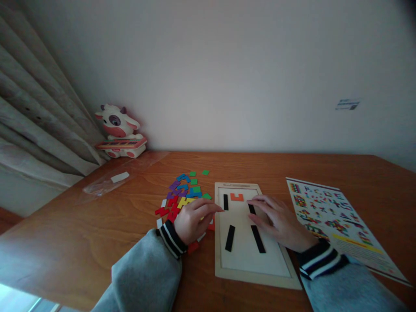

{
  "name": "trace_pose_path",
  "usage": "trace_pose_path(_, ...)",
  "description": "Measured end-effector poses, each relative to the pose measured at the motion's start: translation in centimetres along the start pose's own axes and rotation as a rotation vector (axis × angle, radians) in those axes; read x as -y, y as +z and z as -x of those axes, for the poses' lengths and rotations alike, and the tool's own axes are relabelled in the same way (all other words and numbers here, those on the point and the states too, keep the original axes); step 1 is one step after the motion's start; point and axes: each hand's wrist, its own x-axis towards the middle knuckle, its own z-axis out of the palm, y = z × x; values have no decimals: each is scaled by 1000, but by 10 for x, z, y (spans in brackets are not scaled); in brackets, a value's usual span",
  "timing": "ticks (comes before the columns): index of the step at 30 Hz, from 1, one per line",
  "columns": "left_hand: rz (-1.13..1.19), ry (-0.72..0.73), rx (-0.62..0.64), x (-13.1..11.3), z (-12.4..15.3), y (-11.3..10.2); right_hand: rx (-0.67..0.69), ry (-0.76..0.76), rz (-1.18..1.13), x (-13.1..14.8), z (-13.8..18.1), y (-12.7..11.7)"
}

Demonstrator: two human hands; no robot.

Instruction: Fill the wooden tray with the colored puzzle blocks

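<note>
My left hand [196,219] is over the left edge of a pale wooden board [243,260], its thumb and fingertips drawn together. Whatever they may hold is too small to make out. Just above those fingertips a black strip [225,202] lies on the board, right of it an orange U-shaped piece [237,197]. My right hand [276,219] rests at the board's right side, thumb and forefinger apart around another black strip [251,209], partly hidden by the fingers. Lower down lie two more black strips, a left one [230,238] and a right one [258,239], both slanted.
Loose coloured puzzle pieces [183,187] lie left of the board, partly under my left hand. A printed pattern sheet [338,216] is on the right. A clear plastic bag [100,184] and a cow toy [121,130] are at the left, near a curtain [39,108].
</note>
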Motion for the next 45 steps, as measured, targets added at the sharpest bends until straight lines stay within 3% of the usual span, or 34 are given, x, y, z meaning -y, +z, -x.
trace_pose_path(2,5,-8,29,-8,-4,9,-1,-72,6,7,-2,-1)
trace_pose_path(5,3,-135,23,-11,-10,24,20,-161,-3,18,-5,0)
trace_pose_path(8,31,-242,52,-10,-13,37,19,-162,-10,20,-5,1)
trace_pose_path(12,31,-152,83,-13,-12,48,-15,-114,-30,14,-3,2)
trace_pose_path(21,-208,123,273,-25,-6,35,-6,-144,-26,11,-3,3)
trace_pose_path(28,-252,4,370,-28,-5,35,14,-132,-26,9,-1,7)
trace_pose_path(37,-317,-179,242,-19,-5,29,-5,-65,13,1,0,15)
trace_pose_path(41,-298,-162,339,-20,-3,28,-51,-77,13,4,-1,14)
trace_pose_path(45,-254,-36,392,-21,-4,27,-53,-158,-8,12,-3,7)
